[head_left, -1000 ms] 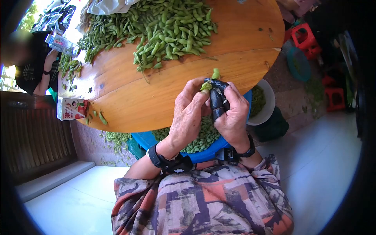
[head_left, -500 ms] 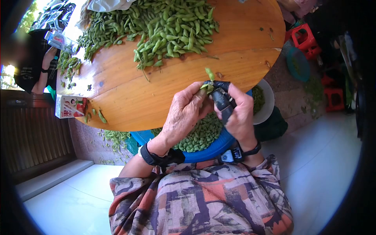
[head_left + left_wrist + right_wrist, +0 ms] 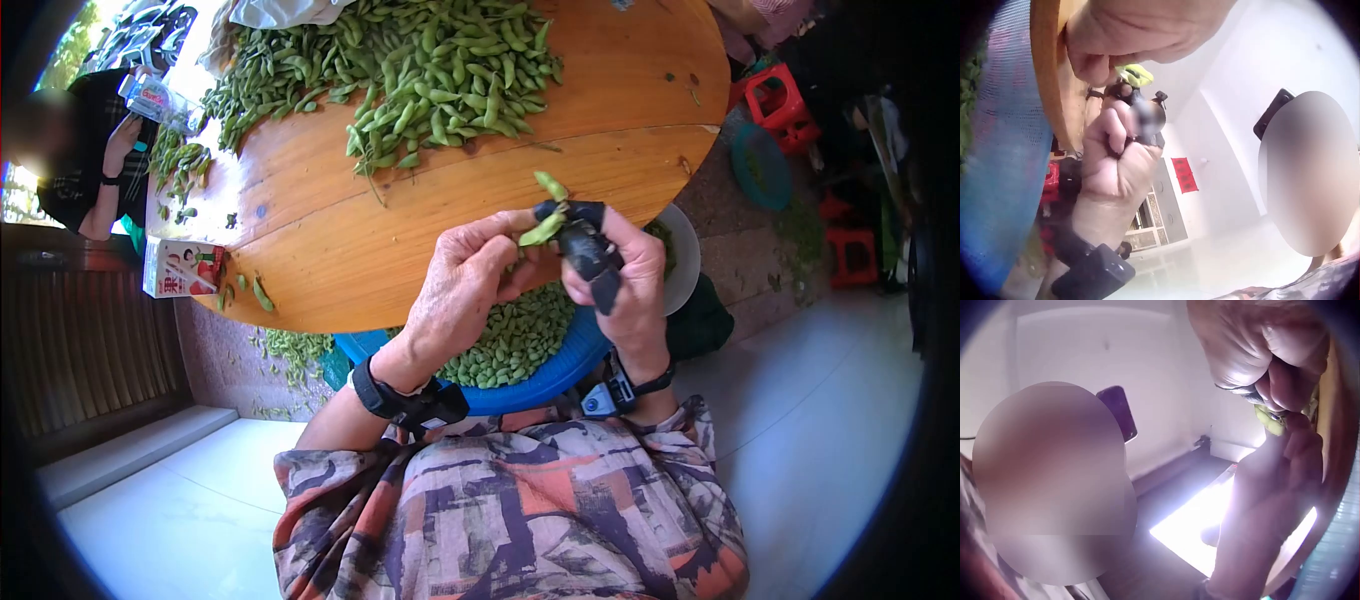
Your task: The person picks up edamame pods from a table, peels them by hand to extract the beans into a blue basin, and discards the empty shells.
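Note:
Over the near edge of the table, my left hand pinches a green soybean pod between thumb and forefinger. Close against it is my right hand, black covers on its thumb and forefinger, gripping the same pod. A second pod end sticks up past the covered forefinger. In the left wrist view the opened green pod shows between the two hands. Fingers partly hide the pod in the right wrist view. Below the hands, a blue basin holds many shelled green beans.
A large heap of pods covers the far side of the wooden table. A juice carton stands at the left edge, a plastic bottle beyond it near another person. A white bucket and red stools are at right.
Both hands have shifted slightly; the right hand moved right and turned, its covered thumb swinging lower. The pod in the fingers now lies more tilted, its upper end leaning left.

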A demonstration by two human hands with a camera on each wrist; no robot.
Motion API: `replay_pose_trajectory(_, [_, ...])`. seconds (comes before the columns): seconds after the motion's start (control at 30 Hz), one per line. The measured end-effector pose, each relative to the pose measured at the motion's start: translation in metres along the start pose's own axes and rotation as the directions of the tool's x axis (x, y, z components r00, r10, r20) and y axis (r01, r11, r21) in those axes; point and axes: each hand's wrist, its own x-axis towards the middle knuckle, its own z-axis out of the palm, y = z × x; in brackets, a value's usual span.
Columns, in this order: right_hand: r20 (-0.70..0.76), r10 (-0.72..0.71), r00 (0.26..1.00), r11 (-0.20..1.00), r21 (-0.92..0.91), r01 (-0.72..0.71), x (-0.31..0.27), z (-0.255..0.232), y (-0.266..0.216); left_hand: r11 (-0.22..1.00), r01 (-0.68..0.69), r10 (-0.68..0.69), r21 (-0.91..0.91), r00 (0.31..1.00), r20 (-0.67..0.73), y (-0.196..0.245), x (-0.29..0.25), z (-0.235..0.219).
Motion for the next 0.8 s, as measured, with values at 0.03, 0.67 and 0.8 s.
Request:
replay_pose_trajectory(0.03, [-0.005,-0.043,0.999,0.999,-0.010,0.043,-0.001,-0.011,0.003,0.989,0.037,-0.039,-0.140,0.999,-0.014,-0.002,-0.001,0.001])
replay_pose_trajectory(0.67, [-0.126,-0.356,0.926,0.428,-0.903,0.042,-0.017,-0.076,-0.037,-0.004,-0.270,0.536,0.963,0.812,0.230,0.075,0.096,-0.038])
replay_pose_trajectory(0.8, [-0.085,-0.285,0.955,0.549,-0.831,0.090,-0.007,-0.062,-0.034,-0.046,-0.140,0.475,0.989,0.868,0.145,0.063,0.103,-0.031])
